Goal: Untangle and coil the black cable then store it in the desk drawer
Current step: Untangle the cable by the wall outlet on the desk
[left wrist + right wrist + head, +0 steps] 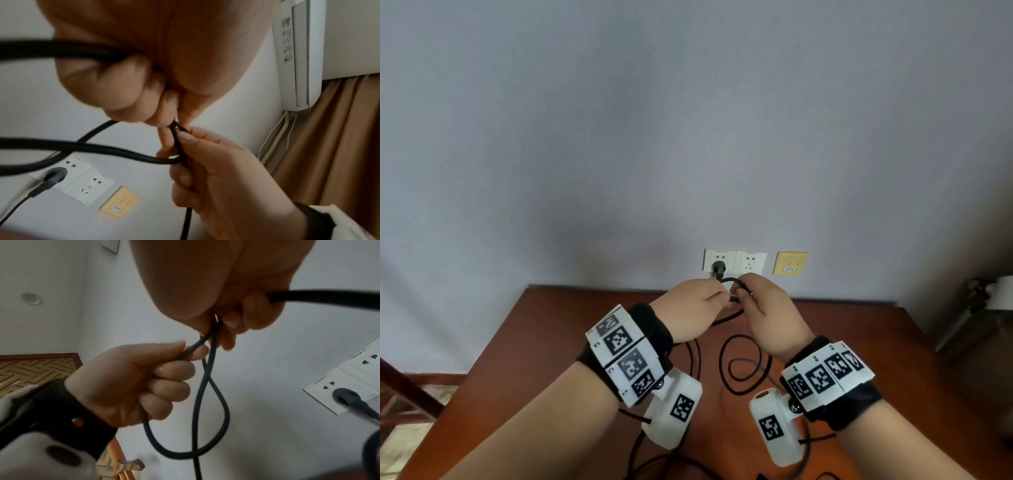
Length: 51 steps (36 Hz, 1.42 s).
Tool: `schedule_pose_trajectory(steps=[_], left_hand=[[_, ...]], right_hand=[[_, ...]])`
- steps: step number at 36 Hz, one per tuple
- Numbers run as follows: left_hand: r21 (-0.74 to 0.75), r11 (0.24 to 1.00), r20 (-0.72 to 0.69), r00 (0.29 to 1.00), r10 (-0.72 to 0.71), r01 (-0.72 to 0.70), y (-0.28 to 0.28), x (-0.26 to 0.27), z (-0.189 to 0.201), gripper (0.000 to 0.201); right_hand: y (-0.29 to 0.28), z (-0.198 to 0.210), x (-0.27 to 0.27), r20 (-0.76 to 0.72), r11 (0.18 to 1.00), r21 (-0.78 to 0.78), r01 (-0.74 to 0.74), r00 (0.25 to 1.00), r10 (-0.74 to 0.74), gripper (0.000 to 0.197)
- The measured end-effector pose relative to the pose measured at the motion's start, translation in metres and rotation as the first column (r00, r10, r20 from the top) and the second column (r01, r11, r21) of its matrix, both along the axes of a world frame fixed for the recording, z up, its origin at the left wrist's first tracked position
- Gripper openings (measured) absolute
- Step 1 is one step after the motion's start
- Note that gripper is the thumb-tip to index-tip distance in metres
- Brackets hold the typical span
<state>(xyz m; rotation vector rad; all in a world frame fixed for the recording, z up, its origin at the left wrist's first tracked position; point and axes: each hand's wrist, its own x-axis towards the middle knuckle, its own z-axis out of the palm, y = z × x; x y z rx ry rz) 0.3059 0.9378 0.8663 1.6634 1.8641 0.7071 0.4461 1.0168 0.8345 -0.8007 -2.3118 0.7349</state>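
The black cable [744, 363] lies in loose loops on the brown desk [571, 325], and part of it is lifted up between my hands. My left hand [719, 296] pinches a strand between thumb and forefinger, while its other fingers curl round a second strand [61, 50]. My right hand [743, 294] pinches the cable right beside it, fingertips almost touching. Below my right hand [224, 327], a crossed loop [223, 404] hangs from the pinch, and my left hand [164, 369] grips one of its strands. No drawer is in view.
A dark plug [718, 267] sits in the white double wall socket [751, 262] just behind my hands; I cannot tell whether it belongs to this cable. A yellow wall plate [791, 263] is to its right. An air conditioner [298, 56] and brown curtain [329, 146] are at the right.
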Motion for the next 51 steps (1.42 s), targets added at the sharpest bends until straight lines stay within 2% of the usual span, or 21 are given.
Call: schedule_pose_trajectory(steps=[2, 4, 7, 9, 12, 14, 16, 18, 20, 22, 24, 28, 30, 32, 35, 37, 39, 41, 44, 47, 51], left_hand=[[0.037, 0.999, -0.032, 0.999, -0.008, 0.009, 0.001, 0.001, 0.001, 0.041], [0.132, 0.991, -0.020, 1.000, 0.019, -0.017, 0.002, 0.000, 0.001, 0.037], [0.286, 0.935, 0.293, 0.948, 0.122, -0.208, 0.003, -0.011, 0.000, 0.023], [0.337, 0.869, 0.503, 0.850, 0.157, -0.361, 0.001, -0.017, -0.001, 0.027], [0.347, 0.763, 0.773, 0.627, 0.096, -0.545, -0.001, -0.030, 0.004, 0.037], [0.340, 0.727, 0.873, 0.487, -0.009, -0.597, -0.003, -0.038, 0.006, 0.036], [0.353, 0.722, 0.896, 0.438, -0.077, -0.595, -0.005, -0.041, 0.003, 0.035], [0.349, 0.720, 0.884, 0.465, -0.041, -0.600, -0.007, -0.041, -0.003, 0.033], [0.345, 0.697, 0.803, 0.582, 0.127, -0.629, -0.008, -0.047, -0.009, 0.031], [0.373, 0.711, 0.604, 0.738, 0.303, -0.597, -0.008, -0.056, -0.014, 0.030], [0.357, 0.775, 0.376, 0.840, 0.392, -0.522, -0.011, -0.057, -0.015, 0.033], [0.336, 0.894, 0.124, 0.955, 0.271, -0.297, -0.015, -0.031, -0.008, 0.031], [0.230, 0.962, -0.015, 0.988, 0.154, -0.147, -0.014, -0.012, -0.008, 0.031], [0.140, 0.987, -0.071, 0.994, 0.085, -0.074, -0.012, 0.002, -0.012, 0.038], [0.106, 0.984, 0.020, 0.990, 0.142, -0.144, -0.011, 0.007, -0.016, 0.037], [0.110, 0.981, -0.033, 0.986, 0.163, -0.159, -0.011, 0.004, -0.015, 0.028], [0.156, 0.976, -0.086, 0.982, 0.167, -0.152, -0.010, -0.001, -0.013, 0.017], [0.262, 0.951, -0.056, 0.981, 0.187, -0.166, -0.008, -0.006, -0.012, 0.025], [0.434, 0.866, 0.196, 0.964, 0.179, -0.248, -0.008, -0.006, -0.005, 0.026], [0.485, 0.790, 0.509, 0.856, 0.093, -0.375, -0.008, -0.003, 0.002, 0.025], [0.493, 0.724, 0.657, 0.752, 0.053, -0.482, -0.006, -0.007, 0.006, 0.022]], right_hand=[[-0.003, -0.001, 0.000, -0.020, 0.999, -0.037, -0.026, 0.999, 0.025, 0.015], [-0.005, 0.000, 0.000, -0.055, 0.997, -0.073, -0.040, 0.998, 0.036, 0.016], [-0.003, 0.004, -0.001, -0.144, 0.991, -0.131, -0.024, 0.990, 0.005, 0.020], [0.002, 0.005, 0.000, -0.194, 0.982, -0.187, 0.005, 0.980, -0.042, 0.021], [0.007, 0.003, 0.006, -0.237, 0.952, -0.303, 0.048, 0.964, -0.124, 0.023], [0.008, -0.001, 0.011, -0.255, 0.928, -0.372, 0.038, 0.957, -0.141, 0.023], [0.009, -0.004, 0.013, -0.232, 0.942, -0.332, 0.044, 0.964, -0.127, 0.022], [0.011, -0.006, 0.012, -0.206, 0.962, -0.265, 0.064, 0.971, -0.122, 0.021], [0.013, -0.007, 0.011, -0.184, 0.969, -0.225, 0.103, 0.972, -0.146, 0.019], [0.017, -0.007, 0.011, -0.155, 0.975, -0.158, 0.155, 0.971, -0.179, 0.017], [0.018, -0.006, 0.012, -0.110, 0.983, -0.068, 0.173, 0.978, -0.180, 0.015], [0.007, -0.001, 0.004, 0.008, 0.996, 0.064, 0.062, 0.998, -0.063, 0.012], [-0.001, 0.000, -0.003, 0.032, 0.995, 0.095, 0.006, 0.999, -0.009, 0.013], [-0.004, 0.001, -0.007, 0.037, 0.996, 0.088, -0.015, 0.999, 0.012, 0.015], [-0.003, -0.002, -0.005, 0.015, 0.999, 0.039, -0.002, 1.000, 0.001, 0.018], [-0.002, -0.005, -0.002, -0.005, 1.000, 0.007, -0.002, 1.000, 0.002, 0.019], [-0.001, -0.009, 0.001, -0.016, 0.999, -0.051, 0.011, 1.000, -0.011, 0.021], [0.000, -0.014, 0.005, -0.049, 0.990, -0.135, 0.043, 0.998, -0.050, 0.022], [0.001, -0.021, 0.008, -0.115, 0.953, -0.295, 0.062, 0.988, -0.100, 0.022], [-0.002, -0.030, 0.006, -0.140, 0.896, -0.443, 0.020, 0.986, -0.092, 0.019], [-0.004, -0.036, 0.006, -0.158, 0.879, -0.477, 0.013, 0.982, -0.101, 0.020]])
